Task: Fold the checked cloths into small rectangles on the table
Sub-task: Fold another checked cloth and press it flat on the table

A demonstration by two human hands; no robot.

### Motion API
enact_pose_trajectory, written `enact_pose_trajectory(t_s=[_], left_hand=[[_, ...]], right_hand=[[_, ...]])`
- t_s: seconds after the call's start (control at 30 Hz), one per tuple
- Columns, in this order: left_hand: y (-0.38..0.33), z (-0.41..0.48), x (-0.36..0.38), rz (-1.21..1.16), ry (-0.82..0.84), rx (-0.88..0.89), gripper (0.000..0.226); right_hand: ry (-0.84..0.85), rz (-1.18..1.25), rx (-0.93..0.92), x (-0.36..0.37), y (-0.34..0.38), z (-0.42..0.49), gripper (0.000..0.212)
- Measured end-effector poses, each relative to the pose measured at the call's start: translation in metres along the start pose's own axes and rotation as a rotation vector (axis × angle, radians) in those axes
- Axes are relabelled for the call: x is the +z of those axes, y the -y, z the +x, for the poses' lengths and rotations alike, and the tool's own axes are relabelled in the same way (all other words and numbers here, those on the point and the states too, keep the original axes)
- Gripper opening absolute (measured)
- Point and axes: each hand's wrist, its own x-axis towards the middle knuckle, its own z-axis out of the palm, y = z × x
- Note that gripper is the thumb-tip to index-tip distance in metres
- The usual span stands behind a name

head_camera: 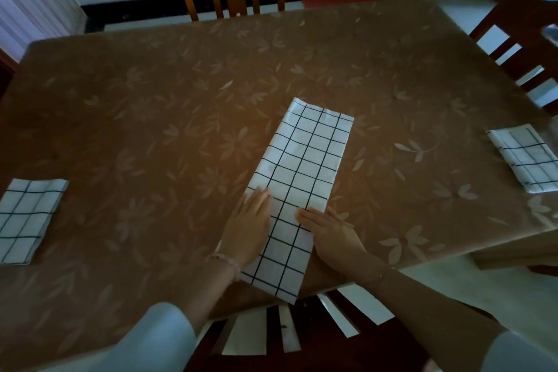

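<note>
Left hand [250,226] and right hand [332,234], fingers straight and together, flat on the long folded checked cloth [305,160].

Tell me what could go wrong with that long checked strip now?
The long checked cloth strip reaches the near edge of the table, so it might slip off once the left hand and right hand, both flat on it, lift. Folding its far end over could shift the layers and leave a crooked rectangle.
</note>
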Motion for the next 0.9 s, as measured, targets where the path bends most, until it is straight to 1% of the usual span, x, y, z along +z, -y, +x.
enact_pose_trajectory(t_s=[0.07, 0.13, 0.2, 0.3, 0.37, 0.4, 0.47, 0.57, 0.67, 0.7, 0.77, 0.87, 0.9], left_hand=[[-0.011, 0.009, 0.012, -0.026, 0.048, -0.038, 0.049], [-0.013, 0.013, 0.024, -0.046, 0.082, -0.068, 0.052], [-0.011, 0.011, 0.03, -0.054, 0.087, -0.052, 0.054], [-0.009, 0.008, 0.032, -0.067, 0.07, -0.029, 0.055], [-0.009, 0.007, 0.032, -0.083, 0.054, -0.019, 0.056], [-0.009, 0.007, 0.033, -0.086, 0.051, -0.018, 0.056], [-0.009, 0.007, 0.034, -0.098, 0.036, -0.021, 0.056], [-0.008, 0.008, 0.037, -0.12, 0.041, -0.016, 0.053], [-0.008, 0.008, 0.04, -0.154, 0.032, -0.023, 0.045], [-0.008, 0.008, 0.04, -0.161, 0.027, -0.033, 0.045], [-0.008, 0.009, 0.039, -0.166, 0.02, -0.043, 0.049], [-0.008, 0.009, 0.038, -0.173, 0.016, -0.047, 0.054], [-0.008, 0.01, 0.037, -0.175, 0.018, -0.051, 0.055]], right_hand=[[0.003, 0.006, -0.007, 0.001, 0.0, 0.0, 0.054], [0.009, -0.021, -0.006, -0.001, -0.003, -0.001, 0.051], [-0.006, -0.013, -0.006, -0.001, -0.008, 0.001, 0.051], [-0.011, 0.09, 0.001, -0.011, -0.011, 0.016, 0.04], [0.022, 0.185, 0.093, -0.019, -0.012, 0.033, 0.037], [0.012, 0.219, 0.14, -0.021, -0.013, 0.043, 0.038], [-0.003, 0.258, 0.168, -0.022, -0.009, 0.065, 0.039], [-0.01, 0.29, 0.031, -0.012, 0.004, 0.1, 0.038], [0.158, 0.19, -0.125, -0.001, 0.01, 0.125, 0.045], [0.195, 0.16, -0.147, 0.001, 0.009, 0.131, 0.049], [0.203, 0.129, -0.148, 0.003, 0.0, 0.143, 0.06], [0.245, 0.066, -0.147, 0.005, -0.024, 0.16, 0.047], [0.249, 0.042, -0.147, 0.003, -0.032, 0.166, 0.046]])
